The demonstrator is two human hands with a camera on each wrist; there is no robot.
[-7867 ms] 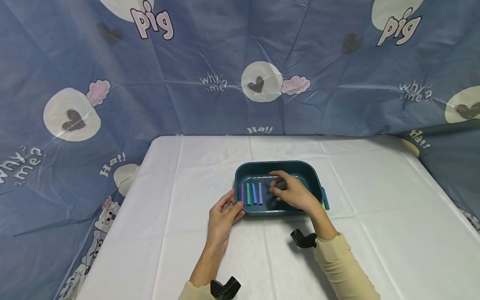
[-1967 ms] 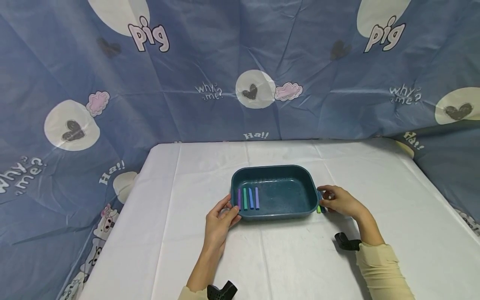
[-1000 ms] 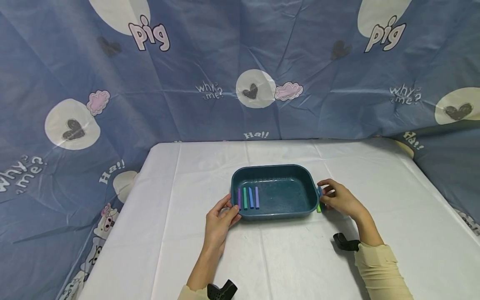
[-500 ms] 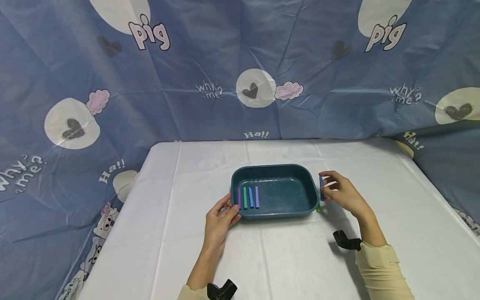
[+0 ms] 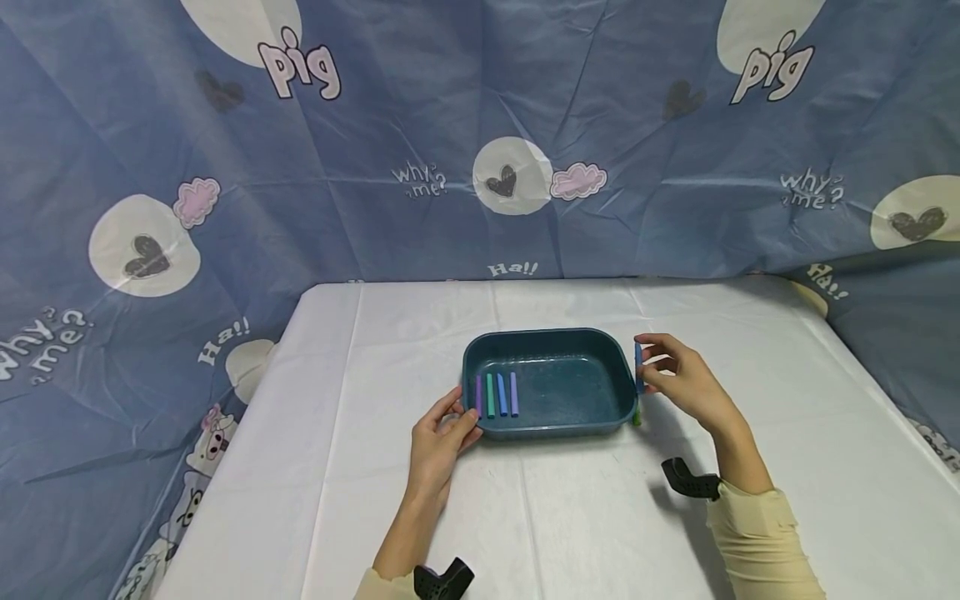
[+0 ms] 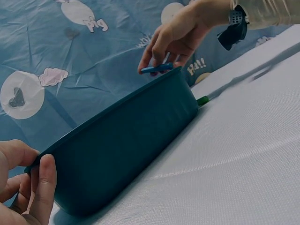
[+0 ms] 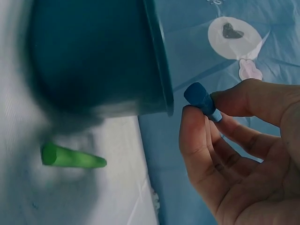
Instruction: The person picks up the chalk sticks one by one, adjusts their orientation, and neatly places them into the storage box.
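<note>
My left hand (image 5: 442, 435) grips the near left corner of a dark teal tray (image 5: 551, 432), its thumb and fingers on either side of the rim in the left wrist view. A blue chalk stick (image 7: 200, 97) is pinched between the thumb and fingertips of my right hand (image 5: 686, 379), raised just outside the tray's right end, about rim height. Inside the tray, at the left, lie a purple chalk (image 5: 478, 396), a green chalk (image 5: 491, 396), a blue chalk (image 5: 502, 395) and a lilac chalk (image 5: 513, 394), side by side in a row.
A bright green chalk (image 7: 72, 157) lies on the white cloth by the tray's right end, partly covered by the tray in the head view. The white-covered table (image 5: 375, 350) meets a blue printed curtain (image 5: 420, 92) behind and at both sides.
My right hand left the tray's inside, went to its right end, picked up the blue chalk stick and lifted it, shifting slightly left since. My left hand stays on the tray.
</note>
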